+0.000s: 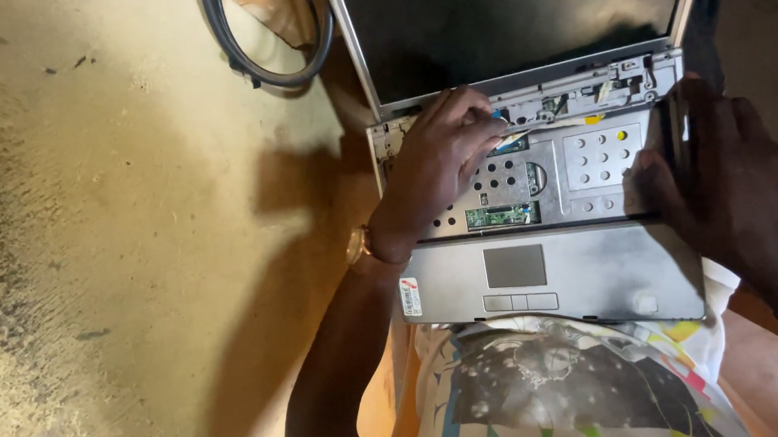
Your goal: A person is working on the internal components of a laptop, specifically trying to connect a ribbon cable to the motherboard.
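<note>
Printed cloth (565,392) over my lap sits closest, at six o'clock, and on it rests the grey laptop (579,279) with its lid open toward twelve. Its keyboard is already out: where the keys would be I see a bare metal tray (597,162) with round holes, a small green board (503,216) and loose bits along the hinge strip (587,83). The palm rest and touchpad (515,266) are still on, and so is the dark screen (502,27), so by my judgement the strip-down is only partly done.

My left hand (435,164) lies over the tray's nine o'clock side, fingers curled nearly closed, the tips pinching at a small blue tab (498,115) by the hinge; whether I truly grip it I cannot tell. My right hand (731,194) rests at three o'clock, fingers (662,182) bent loosely over the laptop's edge, steadying it and holding nothing loose.

A grey cable (265,51) loops at eleven o'clock on the sandy floor (101,215).
</note>
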